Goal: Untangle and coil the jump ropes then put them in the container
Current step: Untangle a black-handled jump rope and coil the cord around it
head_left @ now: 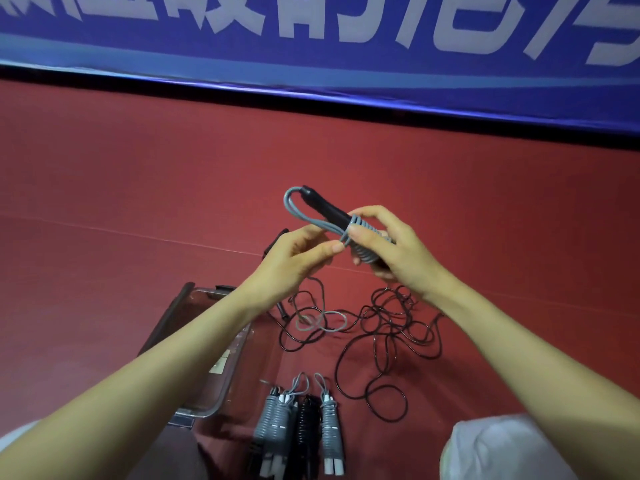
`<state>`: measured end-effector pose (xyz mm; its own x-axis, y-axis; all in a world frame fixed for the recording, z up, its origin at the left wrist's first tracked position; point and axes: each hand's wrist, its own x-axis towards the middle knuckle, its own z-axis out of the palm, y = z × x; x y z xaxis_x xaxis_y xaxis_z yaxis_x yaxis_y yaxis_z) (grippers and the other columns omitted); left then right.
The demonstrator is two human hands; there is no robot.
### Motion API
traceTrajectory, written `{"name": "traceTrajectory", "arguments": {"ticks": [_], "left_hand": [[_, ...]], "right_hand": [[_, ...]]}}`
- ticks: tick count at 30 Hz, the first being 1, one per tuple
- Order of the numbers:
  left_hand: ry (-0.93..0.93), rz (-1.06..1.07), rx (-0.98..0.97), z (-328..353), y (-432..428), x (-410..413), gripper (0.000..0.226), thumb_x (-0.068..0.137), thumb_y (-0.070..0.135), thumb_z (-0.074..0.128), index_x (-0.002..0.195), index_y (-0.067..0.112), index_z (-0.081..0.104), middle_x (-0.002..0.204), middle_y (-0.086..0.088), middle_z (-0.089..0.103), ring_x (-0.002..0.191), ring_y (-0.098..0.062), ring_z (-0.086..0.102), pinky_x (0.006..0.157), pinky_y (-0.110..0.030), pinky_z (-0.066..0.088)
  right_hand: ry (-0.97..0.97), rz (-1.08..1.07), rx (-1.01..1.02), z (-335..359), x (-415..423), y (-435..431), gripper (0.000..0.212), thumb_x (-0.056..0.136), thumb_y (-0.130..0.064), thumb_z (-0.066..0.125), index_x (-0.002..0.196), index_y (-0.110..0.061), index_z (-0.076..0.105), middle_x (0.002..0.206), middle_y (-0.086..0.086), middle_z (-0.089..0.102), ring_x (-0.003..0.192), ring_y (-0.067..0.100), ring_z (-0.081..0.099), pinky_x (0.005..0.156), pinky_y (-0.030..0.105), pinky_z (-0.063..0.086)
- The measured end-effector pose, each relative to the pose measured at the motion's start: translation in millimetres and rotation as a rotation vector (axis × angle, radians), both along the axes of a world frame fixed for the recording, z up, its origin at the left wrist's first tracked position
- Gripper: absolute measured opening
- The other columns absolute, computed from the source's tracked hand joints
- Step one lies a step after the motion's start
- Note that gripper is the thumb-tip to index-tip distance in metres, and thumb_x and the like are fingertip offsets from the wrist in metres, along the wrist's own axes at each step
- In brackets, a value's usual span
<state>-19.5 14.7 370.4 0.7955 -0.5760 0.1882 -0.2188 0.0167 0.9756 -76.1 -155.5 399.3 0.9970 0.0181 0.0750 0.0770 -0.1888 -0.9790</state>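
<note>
Grey jump rope (364, 257): coiling step, apparently on the last wraps, held in the air above the floor.
Right hand (391, 247) grips the handles and wound turns; left hand (294, 258) pinches the free loop just beside them. Next, probably: tuck the loop, then put it in the container (207, 403), lower left.

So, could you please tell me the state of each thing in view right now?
grey jump rope: partly coiled round its handles
black jump rope: tangled on the floor
container: open
three finished bundles: coiled, beside the container
left hand: pinches the grey cord
right hand: grips the coiled handles
</note>
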Motion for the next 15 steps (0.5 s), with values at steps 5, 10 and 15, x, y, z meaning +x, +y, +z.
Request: {"name": "traceTrajectory", "arguments": {"ticks": [5, 10, 15], "left_hand": [[-0.018, 0.019, 0.054, -7.6, 2.3, -1.3, 0.04, 0.083, 0.037, 0.06, 0.109, 0.007, 0.067, 0.059, 0.014, 0.038, 0.054, -0.005, 0.031, 0.053, -0.018, 0.029], [-0.013, -0.082, 0.098, 1.2, 4.9, -0.6, 0.029, 0.089, 0.041, 0.052, 0.11, 0.025, 0.064, 0.056, 0.004, 0.038, 0.05, -0.011, 0.034, 0.05, -0.02, 0.034], [0.046, -0.163, 0.278, 9.9, 24.2, 13.6, 0.047, 0.092, 0.051, 0.048, 0.081, 0.014, 0.074, 0.059, -0.004, 0.033, 0.06, -0.02, 0.032, 0.059, -0.024, 0.036]], "right_hand": [[0.078, -0.081, -0.118, 2.1, 1.3, 1.9, 0.051, 0.075, -0.062, 0.057, 0.101, -0.018, 0.058, 0.061, 0.009, 0.06, 0.036, 0.009, 0.038, 0.036, 0.017, 0.027], [0.168, -0.049, 0.091, 0.4, 1.0, 3.7, 0.033, 0.098, -0.046, 0.043, 0.101, -0.018, 0.06, 0.057, 0.008, 0.056, 0.034, 0.017, 0.039, 0.033, 0.015, 0.026], [0.26, -0.011, 0.169, 4.3, 2.3, -7.6, 0.036, 0.094, -0.053, 0.044, 0.097, -0.02, 0.058, 0.058, 0.008, 0.055, 0.032, 0.012, 0.031, 0.033, 0.013, 0.019]]}}
